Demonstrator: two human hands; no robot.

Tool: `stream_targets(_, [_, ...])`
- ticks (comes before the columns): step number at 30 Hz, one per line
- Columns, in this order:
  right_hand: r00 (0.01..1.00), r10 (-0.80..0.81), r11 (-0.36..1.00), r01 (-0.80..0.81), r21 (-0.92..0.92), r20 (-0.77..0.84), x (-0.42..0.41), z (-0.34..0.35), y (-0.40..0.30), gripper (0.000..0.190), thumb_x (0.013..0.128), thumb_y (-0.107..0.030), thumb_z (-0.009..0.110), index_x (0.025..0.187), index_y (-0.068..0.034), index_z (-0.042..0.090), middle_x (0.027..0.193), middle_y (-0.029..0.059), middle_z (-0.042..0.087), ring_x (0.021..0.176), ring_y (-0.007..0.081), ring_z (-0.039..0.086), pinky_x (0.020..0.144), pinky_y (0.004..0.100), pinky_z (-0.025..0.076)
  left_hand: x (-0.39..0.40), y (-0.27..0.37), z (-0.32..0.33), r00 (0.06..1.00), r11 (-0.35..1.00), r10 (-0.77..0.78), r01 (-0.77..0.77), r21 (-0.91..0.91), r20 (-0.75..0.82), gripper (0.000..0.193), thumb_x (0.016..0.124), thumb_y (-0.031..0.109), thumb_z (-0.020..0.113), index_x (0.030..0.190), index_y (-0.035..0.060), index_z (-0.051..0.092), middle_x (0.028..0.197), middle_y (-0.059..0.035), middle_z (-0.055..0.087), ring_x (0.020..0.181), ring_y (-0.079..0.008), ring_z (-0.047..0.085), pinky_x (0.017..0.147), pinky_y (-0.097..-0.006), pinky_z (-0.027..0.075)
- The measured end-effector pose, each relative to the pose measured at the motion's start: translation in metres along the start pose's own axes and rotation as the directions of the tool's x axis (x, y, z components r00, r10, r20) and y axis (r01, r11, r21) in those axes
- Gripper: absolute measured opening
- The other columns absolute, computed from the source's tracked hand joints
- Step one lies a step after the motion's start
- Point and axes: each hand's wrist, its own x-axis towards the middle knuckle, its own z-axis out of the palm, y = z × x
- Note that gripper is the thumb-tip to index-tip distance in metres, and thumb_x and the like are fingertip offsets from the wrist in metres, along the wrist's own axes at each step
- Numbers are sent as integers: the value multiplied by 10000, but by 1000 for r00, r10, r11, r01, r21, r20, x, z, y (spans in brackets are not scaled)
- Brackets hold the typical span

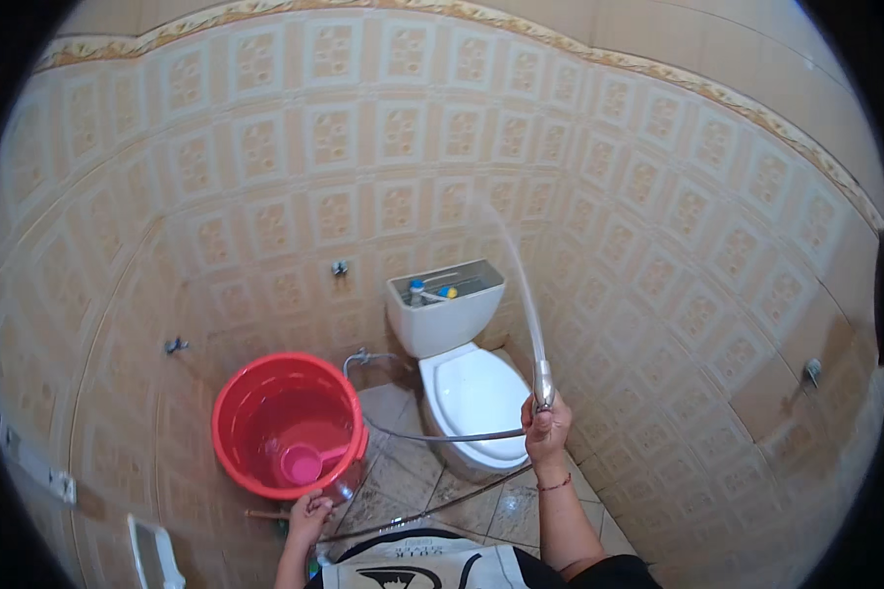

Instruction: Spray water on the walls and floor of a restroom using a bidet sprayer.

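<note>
My right hand grips a chrome handheld bidet sprayer above the front of the toilet. A jet of water leaves it and strikes the tiled back wall above the tank. From the sprayer, a grey hose runs left to a wall valve. The toilet's white lid is down, while its tank has no cover and shows the fittings inside. My left hand, fingers curled, is by the near rim of a red bucket; whether it holds anything is unclear.
Water fills part of the bucket, with a pink dipper in it. A second, dark hose crosses the wet, dirty floor tiles. Taps project from the back wall, left wall and right wall.
</note>
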Motion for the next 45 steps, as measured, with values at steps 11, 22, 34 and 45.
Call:
stream_targets(11, [914, -271, 962, 251, -103, -304, 92, 30, -62, 659, 708, -711, 449, 784, -58, 478, 544, -15, 433, 446, 49, 405, 384, 184, 297, 82, 27, -35, 982, 995, 65, -78, 65, 175, 362, 826, 69, 555, 1143, -31, 413, 889, -119, 583, 707, -188, 618, 589, -260, 510])
stream_targets(22, [822, -359, 930, 276, -241, -443, 85, 63, -82, 571, 777, -624, 467, 689, -63, 413, 550, -22, 403, 490, 47, 384, 430, 200, 295, 122, 49, -44, 917, 997, 71, -62, -35, 391, 368, 827, 130, 587, 1170, 74, 465, 870, -35, 604, 704, -97, 582, 546, -175, 439])
stream_targets(34, [798, -412, 896, 267, -354, -440, 47, 76, -79, 532, 809, -568, 473, 692, -51, 432, 536, -12, 358, 476, 68, 340, 429, 228, 286, 139, 58, -49, 867, 998, 53, -58, -6, 495, 351, 837, 110, 562, 1171, 70, 463, 892, -46, 610, 706, -106, 581, 561, -193, 453])
stream_targets(45, [870, -405, 840, 233, -490, -281, 97, 105, -101, 517, 812, -565, 475, 678, -68, 424, 540, -35, 358, 508, 47, 343, 443, 210, 284, 144, 50, -72, 901, 999, 17, -32, 27, 434, 382, 831, 121, 575, 1181, 42, 446, 866, -86, 602, 672, -130, 586, 532, -197, 462])
